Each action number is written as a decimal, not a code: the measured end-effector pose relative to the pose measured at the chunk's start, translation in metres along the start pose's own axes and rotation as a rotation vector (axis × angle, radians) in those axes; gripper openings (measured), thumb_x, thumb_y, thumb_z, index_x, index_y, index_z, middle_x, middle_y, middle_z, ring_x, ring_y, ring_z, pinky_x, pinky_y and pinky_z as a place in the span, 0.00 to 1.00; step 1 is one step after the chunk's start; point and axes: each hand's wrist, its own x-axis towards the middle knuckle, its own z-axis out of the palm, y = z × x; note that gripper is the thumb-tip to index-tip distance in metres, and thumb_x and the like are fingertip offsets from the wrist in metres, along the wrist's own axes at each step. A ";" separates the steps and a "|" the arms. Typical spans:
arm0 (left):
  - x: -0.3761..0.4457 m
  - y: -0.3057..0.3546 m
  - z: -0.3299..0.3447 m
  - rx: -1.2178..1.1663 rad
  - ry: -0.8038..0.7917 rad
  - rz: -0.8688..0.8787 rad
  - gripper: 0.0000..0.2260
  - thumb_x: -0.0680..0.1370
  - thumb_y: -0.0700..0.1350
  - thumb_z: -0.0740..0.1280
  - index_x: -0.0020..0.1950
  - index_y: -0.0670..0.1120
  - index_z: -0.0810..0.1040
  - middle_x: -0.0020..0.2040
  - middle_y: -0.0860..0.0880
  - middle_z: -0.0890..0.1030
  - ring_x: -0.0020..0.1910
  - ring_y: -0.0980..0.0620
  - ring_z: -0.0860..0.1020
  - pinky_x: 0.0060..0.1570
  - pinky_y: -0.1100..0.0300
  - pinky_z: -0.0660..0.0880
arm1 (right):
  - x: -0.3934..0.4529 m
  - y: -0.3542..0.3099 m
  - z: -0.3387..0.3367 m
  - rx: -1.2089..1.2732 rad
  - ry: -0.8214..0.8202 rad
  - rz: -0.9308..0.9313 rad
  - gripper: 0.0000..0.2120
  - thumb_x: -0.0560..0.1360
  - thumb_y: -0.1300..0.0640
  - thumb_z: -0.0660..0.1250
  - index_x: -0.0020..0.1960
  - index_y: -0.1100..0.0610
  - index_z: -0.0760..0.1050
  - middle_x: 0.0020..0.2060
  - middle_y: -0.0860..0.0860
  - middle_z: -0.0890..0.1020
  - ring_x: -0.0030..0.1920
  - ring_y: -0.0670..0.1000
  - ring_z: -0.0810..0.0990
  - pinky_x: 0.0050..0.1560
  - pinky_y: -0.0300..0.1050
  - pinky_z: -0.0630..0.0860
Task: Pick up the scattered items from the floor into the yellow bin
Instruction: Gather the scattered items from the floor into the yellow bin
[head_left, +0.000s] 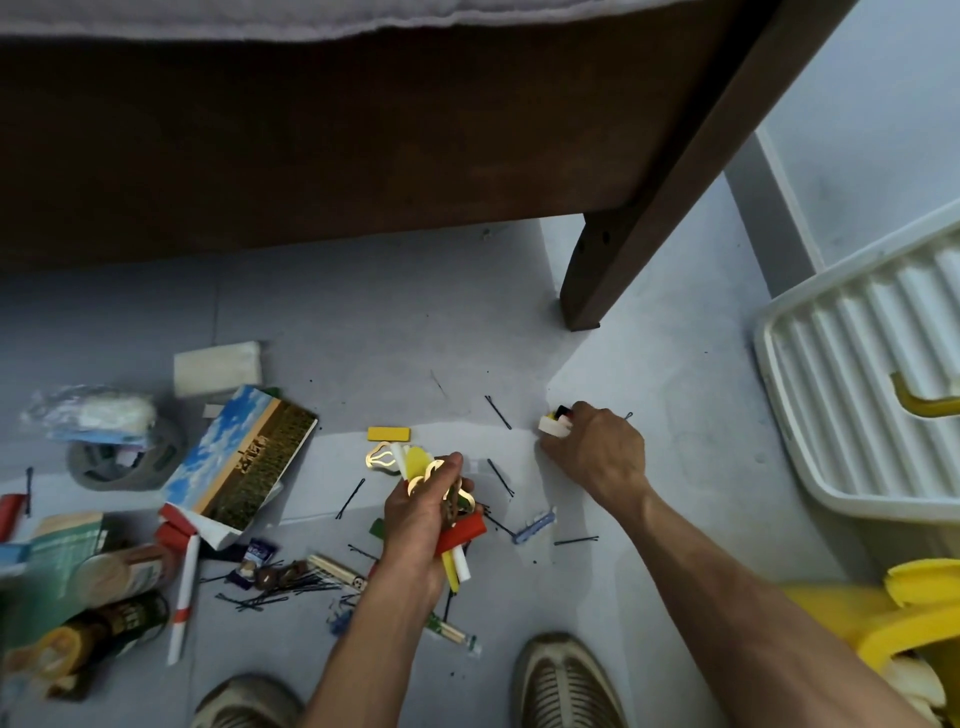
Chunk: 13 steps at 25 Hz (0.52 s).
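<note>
My left hand (418, 519) is shut on a bundle of hair clips (457, 525): gold, yellow, white and red pieces stick out above and below the fist. Further right, my right hand (597, 452) is on the floor, fingers closed on a few small clips (555, 420), white, yellow and black. A yellow flat piece (388, 434) lies on the floor beyond my left hand. Black bobby pins (498, 411) are scattered around both hands. A blue-grey clip (535, 526) lies under my right wrist. The yellow bin (852, 613) sits at the lower right, partly cut off.
A picture box (244, 457), tape roll (124, 460), cans (119, 571), sachets and chopsticks (337, 569) crowd the floor at left. A brown bed frame with its leg (587, 301) stands behind. A white plastic basket (857, 395) is at right. My shoes (566, 680) are at the bottom.
</note>
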 end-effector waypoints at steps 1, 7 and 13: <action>0.000 0.000 0.000 -0.002 -0.003 0.002 0.11 0.72 0.46 0.75 0.50 0.45 0.79 0.37 0.44 0.84 0.30 0.48 0.81 0.31 0.56 0.79 | 0.001 0.000 -0.002 0.037 0.005 0.018 0.16 0.71 0.42 0.64 0.50 0.53 0.76 0.44 0.52 0.83 0.45 0.57 0.82 0.39 0.43 0.68; -0.004 0.002 0.002 0.010 -0.004 -0.007 0.11 0.72 0.45 0.75 0.50 0.43 0.79 0.37 0.43 0.84 0.29 0.48 0.81 0.29 0.57 0.78 | -0.008 0.009 -0.003 0.090 0.058 0.024 0.16 0.71 0.38 0.63 0.46 0.51 0.76 0.41 0.52 0.82 0.42 0.57 0.81 0.37 0.43 0.67; -0.012 0.009 0.004 0.000 -0.013 0.012 0.11 0.71 0.45 0.76 0.49 0.43 0.79 0.36 0.43 0.83 0.28 0.47 0.81 0.28 0.57 0.78 | -0.003 -0.011 0.004 -0.134 0.098 -0.095 0.17 0.76 0.43 0.61 0.55 0.57 0.70 0.47 0.55 0.81 0.46 0.57 0.82 0.37 0.45 0.66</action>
